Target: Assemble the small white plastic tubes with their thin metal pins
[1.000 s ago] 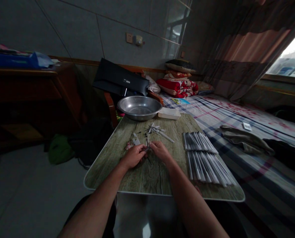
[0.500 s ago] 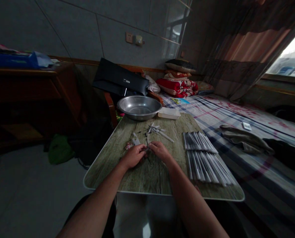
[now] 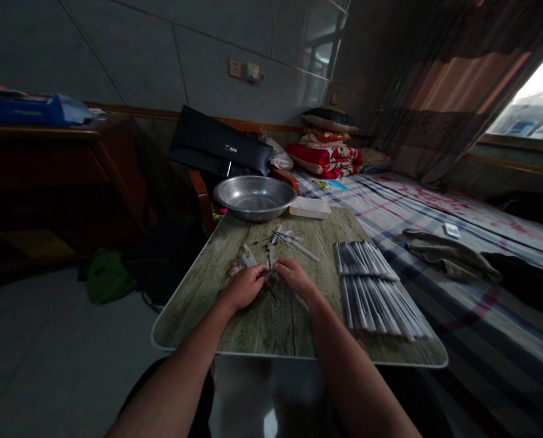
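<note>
My left hand (image 3: 245, 285) and my right hand (image 3: 293, 277) meet over the middle of the wood-grain table (image 3: 271, 334). Fingers of both hands are closed round a small, thin pen part (image 3: 270, 272), dark and partly hidden by the fingertips. Just beyond them lies a loose heap of clear pen barrels and dark thin refills (image 3: 289, 237). Beside my left hand sit pale clear pieces (image 3: 248, 257) and a small reddish patterned item (image 3: 235, 266) that I cannot make out. To the right, two rows of pens (image 3: 376, 289) with pale barrels lie side by side.
A wide metal basin (image 3: 255, 198) and a shallow white tray (image 3: 310, 207) stand at the table's far end. Behind them a large black case (image 3: 221, 146) rests on a wooden chair. A bed (image 3: 371, 201) with folded bedding runs along the right; a wooden desk (image 3: 47, 152) stands left.
The view has shifted very slightly. Both hands stay together at the same spot, with only small finger movement.
</note>
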### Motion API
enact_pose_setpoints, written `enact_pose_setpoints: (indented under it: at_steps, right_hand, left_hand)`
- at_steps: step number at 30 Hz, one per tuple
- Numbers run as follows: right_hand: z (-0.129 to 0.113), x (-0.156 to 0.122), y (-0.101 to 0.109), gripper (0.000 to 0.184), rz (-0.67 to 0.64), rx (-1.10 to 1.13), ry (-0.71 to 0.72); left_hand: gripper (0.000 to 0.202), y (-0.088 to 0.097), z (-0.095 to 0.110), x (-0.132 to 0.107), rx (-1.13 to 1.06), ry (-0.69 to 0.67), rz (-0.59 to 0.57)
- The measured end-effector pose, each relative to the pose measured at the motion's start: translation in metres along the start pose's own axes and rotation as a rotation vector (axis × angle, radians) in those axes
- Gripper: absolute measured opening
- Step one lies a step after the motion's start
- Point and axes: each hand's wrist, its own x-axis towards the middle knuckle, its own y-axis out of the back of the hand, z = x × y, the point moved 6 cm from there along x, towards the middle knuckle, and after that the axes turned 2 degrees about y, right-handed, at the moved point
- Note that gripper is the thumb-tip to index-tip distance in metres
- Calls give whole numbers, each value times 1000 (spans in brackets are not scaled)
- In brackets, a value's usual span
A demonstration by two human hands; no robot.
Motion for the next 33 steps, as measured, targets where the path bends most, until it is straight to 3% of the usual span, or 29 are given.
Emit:
enact_pose_setpoints:
  at_steps: [6, 11, 16, 19, 22, 25, 28, 33]
  right_hand:
    - [0, 0, 2, 31, 40, -28, 3]
    - [-14, -2, -5, 20, 53, 74, -25]
    - [-43, -11, -6, 2, -68, -300, -34]
    - [-61, -29, 2, 9, -186, -551, -70]
    - [-77, -59, 21, 11, -141, -704, -88]
    - [-87, -103, 51, 8, 28, -787, -56]
    - [-81, -153, 90, 9, 220, -890, -117]
    - [-55, -224, 155, 13, 432, -1140, -350]
  left_hand:
    - [29, 3, 5, 1, 226, -38, 70]
    - [26, 7, 9, 0, 373, -39, 128]
    - [38, 9, 5, 1, 365, -66, 177]
    - [45, 13, 7, 1, 447, -141, 291]
    - [52, 22, 11, 0, 472, -176, 437]
    - [54, 29, 11, -2, 415, -178, 511]
    - [52, 31, 7, -2, 342, -164, 531]
    - [49, 30, 1, -1, 268, -143, 518]
